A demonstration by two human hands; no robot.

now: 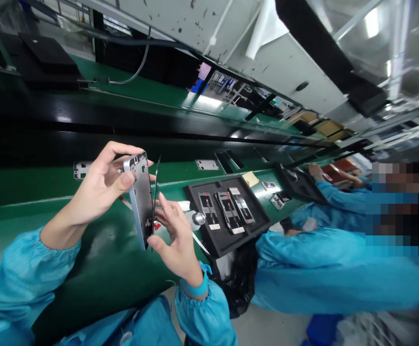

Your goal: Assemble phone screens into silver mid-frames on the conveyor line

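Note:
My left hand grips a silver-blue phone frame by its upper part, thumb on the near edge. The frame stands nearly upright, its grey inner face turned right. Edge-on just beside it is a thin dark panel, which looks like a phone screen. My right hand holds this panel near its lower end, with the thumb low and fingers behind. A narrow gap separates frame and panel at the top; the hand partly covers their lower ends. Behind my left hand another phone frame lies on the green bench.
A black foam tray with several phone parts stands to the right. A metal-capped container sits by its left edge. A yellow note lies behind it. A co-worker's blue sleeve is close on the right.

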